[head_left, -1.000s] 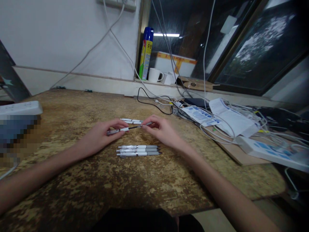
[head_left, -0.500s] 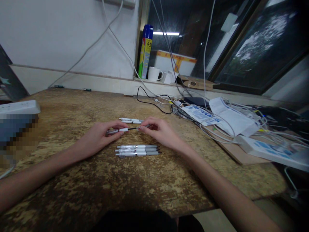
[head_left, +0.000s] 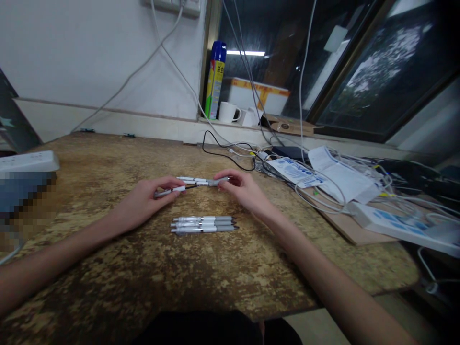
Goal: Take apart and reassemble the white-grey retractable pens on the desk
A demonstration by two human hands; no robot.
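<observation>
My left hand (head_left: 145,201) is closed around a white pen barrel (head_left: 176,190), and a thin dark refill (head_left: 192,187) sticks out of its right end. My right hand (head_left: 240,187) pinches a grey pen grip section (head_left: 222,181), apart from the refill's tip; the fingers partly cover it. Just behind, two white-and-grey pens (head_left: 190,179) lie side by side, their right ends overlapped by my right fingers. Closer to me, a row of three pens (head_left: 204,224) with clear left ends and grey grips lies flat on the worn wooden table (head_left: 201,273).
Papers (head_left: 334,175), tangled cables and a white power strip (head_left: 398,225) crowd the right side. Another white power strip (head_left: 28,160) sits at the left edge. A spray can (head_left: 216,81) and a white mug (head_left: 228,111) stand on the windowsill.
My right hand has moved slightly right and away from me with the grip section, widening the gap to the barrel. My left hand has shifted slightly left, still holding the barrel.
</observation>
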